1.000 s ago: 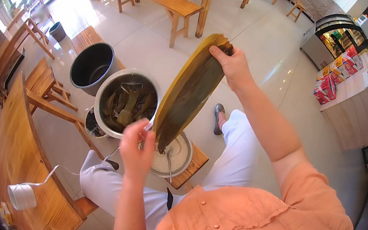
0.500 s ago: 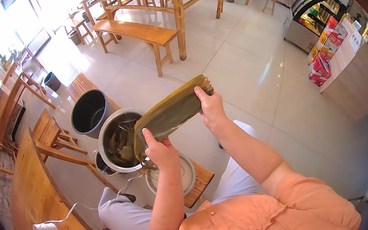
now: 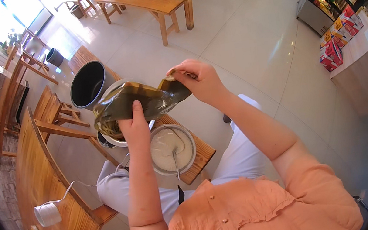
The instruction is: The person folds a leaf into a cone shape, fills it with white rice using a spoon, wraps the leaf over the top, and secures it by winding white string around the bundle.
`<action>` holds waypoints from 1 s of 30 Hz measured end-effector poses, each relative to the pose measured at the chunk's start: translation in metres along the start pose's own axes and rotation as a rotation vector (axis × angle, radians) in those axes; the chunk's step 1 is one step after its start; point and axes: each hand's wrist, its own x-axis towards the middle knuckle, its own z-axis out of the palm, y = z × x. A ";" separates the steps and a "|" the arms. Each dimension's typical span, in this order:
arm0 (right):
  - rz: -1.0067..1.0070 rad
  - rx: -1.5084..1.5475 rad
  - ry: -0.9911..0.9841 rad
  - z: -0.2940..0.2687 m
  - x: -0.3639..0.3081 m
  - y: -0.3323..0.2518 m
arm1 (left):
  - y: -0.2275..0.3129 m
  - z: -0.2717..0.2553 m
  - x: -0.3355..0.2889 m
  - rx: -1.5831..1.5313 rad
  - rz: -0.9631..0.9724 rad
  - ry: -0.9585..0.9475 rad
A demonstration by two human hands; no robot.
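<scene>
My left hand (image 3: 135,129) grips a stack of long, broad green leaves (image 3: 142,99) from below, its thumb lying over them. At the other end my right hand (image 3: 200,82) pinches the leaves, and that end is bent up and twisted. The leaves hang over a metal pot (image 3: 117,83) and hide most of it. Nearer to me stands a bowl (image 3: 193,157) of white rice-like grains (image 3: 163,151), with a metal spoon (image 3: 176,165) standing in it.
A low wooden bench (image 3: 204,150) carries the bowl, pot and a dark bucket (image 3: 84,100). On the wooden table (image 3: 30,179) at the left sits a roll of white string (image 3: 50,215), its strand trailing toward my knee. A counter (image 3: 360,66) with red boxes (image 3: 332,55) stands right.
The leaves have moved left and leveled out over the pot. Their right end, flat before, is now bent in my right hand. The bowl of grains has come into fuller view.
</scene>
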 end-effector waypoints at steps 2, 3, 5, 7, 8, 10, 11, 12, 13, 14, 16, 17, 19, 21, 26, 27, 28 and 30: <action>-0.087 -0.110 -0.082 -0.003 0.004 -0.010 | -0.001 -0.014 0.009 0.210 0.159 -0.108; -0.179 -0.225 -0.169 -0.003 0.007 -0.015 | 0.008 -0.016 0.008 0.303 0.186 -0.166; -0.208 -0.231 -0.216 0.000 0.010 -0.020 | 0.014 -0.021 0.008 0.400 0.213 -0.226; -0.237 -0.239 -0.266 0.002 0.012 -0.023 | 0.014 -0.024 0.009 0.390 0.243 -0.284; -0.251 -0.266 -0.292 0.003 0.013 -0.024 | 0.016 -0.024 0.008 0.392 0.242 -0.286; -0.261 -0.293 -0.316 0.003 0.013 -0.024 | 0.024 -0.022 0.005 0.399 0.200 -0.331; -0.258 -0.295 -0.325 0.003 0.013 -0.023 | 0.022 -0.023 0.005 0.401 0.198 -0.333; -0.260 -0.296 -0.335 0.004 0.014 -0.024 | 0.021 -0.026 0.005 0.402 0.183 -0.351; -0.261 -0.295 -0.335 0.005 0.014 -0.024 | 0.021 -0.028 0.005 0.403 0.169 -0.368; -0.269 -0.294 -0.337 0.005 0.013 -0.024 | 0.023 -0.028 0.003 0.403 0.170 -0.367; -0.277 -0.297 -0.342 0.006 0.013 -0.023 | 0.026 -0.027 0.000 0.388 0.123 -0.342; -0.282 -0.304 -0.340 0.006 0.012 -0.023 | 0.025 -0.027 0.000 0.386 0.123 -0.339; -0.293 -0.307 -0.351 0.007 0.011 -0.023 | 0.019 -0.032 0.001 0.358 0.167 -0.350; -0.275 -0.291 -0.329 0.007 0.009 -0.024 | 0.017 -0.035 0.003 0.318 0.172 -0.366; -0.297 -0.313 -0.330 0.005 0.006 -0.021 | 0.020 -0.031 0.000 0.260 0.156 -0.401; -0.283 -0.326 -0.334 0.005 0.006 -0.021 | 0.020 -0.031 -0.001 0.291 0.147 -0.399; -0.282 -0.325 -0.339 0.007 0.006 -0.022 | 0.020 -0.031 -0.002 0.321 0.138 -0.400; -0.288 -0.329 -0.334 0.009 0.006 -0.024 | 0.022 -0.033 -0.002 0.331 0.147 -0.418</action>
